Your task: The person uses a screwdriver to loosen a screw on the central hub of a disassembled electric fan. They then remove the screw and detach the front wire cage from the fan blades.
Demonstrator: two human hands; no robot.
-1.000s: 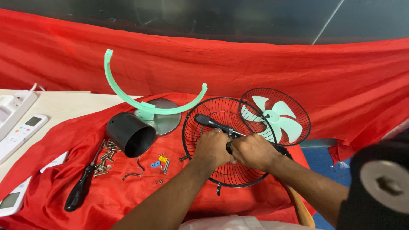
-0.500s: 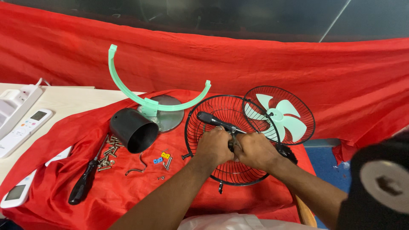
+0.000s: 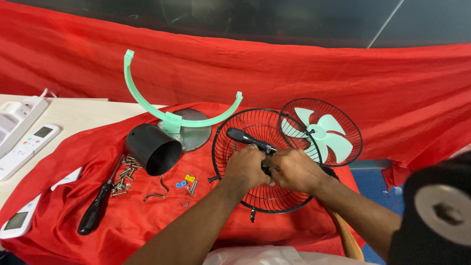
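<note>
Lying nearest on the red cloth (image 3: pixel 122 221), a black-handled screwdriver (image 3: pixel 95 208) is seen beside a scatter of small metal screws (image 3: pixel 123 177) and tiny blue and yellow plastic pieces (image 3: pixel 185 181). Over the centre of a round black wire fan grille (image 3: pixel 235 142) both hands are brought together — the left hand (image 3: pixel 247 167) is curled shut around a black-handled tool (image 3: pixel 244 137), while the right hand (image 3: pixel 296 169) is closed tightly on a small dark part at the hub; what exactly is pinched cannot be told. Further back, a black cylindrical housing (image 3: pixel 149 147), a mint-green curved bracket on a round metal base (image 3: pixel 167 115) and a second black grille holding a mint-green fan blade (image 3: pixel 326 132) are set — all on the cloth.
</note>
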